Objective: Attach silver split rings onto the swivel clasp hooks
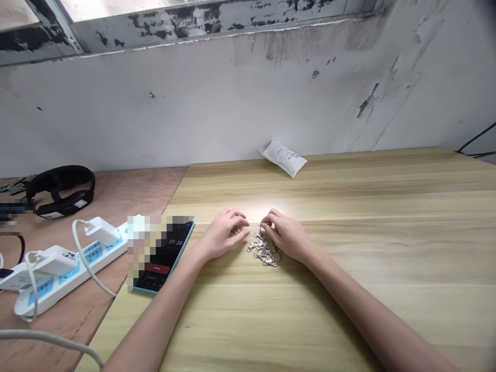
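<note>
A small heap of silver swivel clasps (267,253) with rings lies on the wooden table, mostly just left of and below my right hand. My right hand (285,236) is closed in a pinch, with a small metal clasp (260,226) at its fingertips over the top of the heap. Left of the heap, my left hand (223,235) rests with its fingers curved and the thumb apart from them. Some metal rings (237,230) show in the hollow of that hand; whether it touches them is hard to tell.
A phone (165,256) with a lit screen lies beside my left forearm. Farther left are a white power strip (83,263) with plugs and cables, and a black head strap (62,191). A white packet (284,157) sits at the back edge against the wall (217,113).
</note>
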Demonstrator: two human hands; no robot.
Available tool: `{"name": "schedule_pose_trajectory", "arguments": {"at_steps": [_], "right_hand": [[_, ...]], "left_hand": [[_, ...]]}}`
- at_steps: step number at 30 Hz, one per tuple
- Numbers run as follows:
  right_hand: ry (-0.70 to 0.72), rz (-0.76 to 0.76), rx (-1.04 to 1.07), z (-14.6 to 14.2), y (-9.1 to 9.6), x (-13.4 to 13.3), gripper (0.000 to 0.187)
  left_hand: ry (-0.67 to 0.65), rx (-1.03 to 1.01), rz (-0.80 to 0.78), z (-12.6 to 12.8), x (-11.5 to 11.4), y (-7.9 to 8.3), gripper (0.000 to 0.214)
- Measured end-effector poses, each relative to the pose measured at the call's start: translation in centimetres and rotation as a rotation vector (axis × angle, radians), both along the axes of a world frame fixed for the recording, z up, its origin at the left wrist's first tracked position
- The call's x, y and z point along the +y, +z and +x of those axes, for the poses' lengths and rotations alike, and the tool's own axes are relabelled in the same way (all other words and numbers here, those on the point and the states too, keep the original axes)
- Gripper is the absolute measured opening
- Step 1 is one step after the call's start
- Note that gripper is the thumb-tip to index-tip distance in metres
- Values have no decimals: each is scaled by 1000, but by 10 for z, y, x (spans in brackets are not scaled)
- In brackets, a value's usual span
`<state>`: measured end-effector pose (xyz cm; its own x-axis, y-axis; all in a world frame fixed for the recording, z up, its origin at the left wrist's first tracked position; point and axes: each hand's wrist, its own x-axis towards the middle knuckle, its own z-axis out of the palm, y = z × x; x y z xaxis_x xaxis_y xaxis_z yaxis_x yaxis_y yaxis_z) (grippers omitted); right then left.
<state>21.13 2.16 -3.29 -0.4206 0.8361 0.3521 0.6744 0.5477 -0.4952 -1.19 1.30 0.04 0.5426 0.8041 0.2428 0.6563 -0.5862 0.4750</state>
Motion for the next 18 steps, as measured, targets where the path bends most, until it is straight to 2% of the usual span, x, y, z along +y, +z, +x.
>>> {"name": "schedule_pose_trajectory", "arguments": {"at_steps": [4,8,13,18], "right_hand": [[39,-149,272,-6,2,-5,19],[96,-278,473,-13,6,-12,25],[139,-364,624,-17,10,-17,27],[148,-392,709,-18,5,-15,27]], "left_hand": [[48,-46,61,11,-3,-4,13],[84,-105,59,18,-6,-3,10],[103,-182,-23,20,-8,1,8],[99,-276,-99,20,-8,4,8]]}}
